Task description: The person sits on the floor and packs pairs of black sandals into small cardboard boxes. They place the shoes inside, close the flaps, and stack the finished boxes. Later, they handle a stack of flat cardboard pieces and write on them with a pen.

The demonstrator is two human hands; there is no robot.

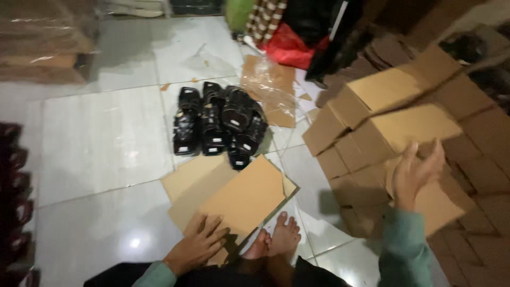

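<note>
The left hand (197, 245) lies flat, fingers spread, pressing on flattened cardboard (239, 197) on the floor tiles (101, 143), gripping nothing. Beyond it sit black sandals (218, 123), their details blurred, beside clear plastic wrap (268, 85). The right hand (417, 172) is raised and loosely open, fingertips at a folded brown box (409, 127) on a stack of boxes (372, 154); contact is unclear.

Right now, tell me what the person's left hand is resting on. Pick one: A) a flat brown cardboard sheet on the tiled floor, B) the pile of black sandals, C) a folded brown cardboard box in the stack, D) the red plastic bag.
A: the left hand lies palm-down, fingers spread, on the flat brown cardboard sheet, while the pile of black sandals sits farther away on the floor, untouched.
</note>
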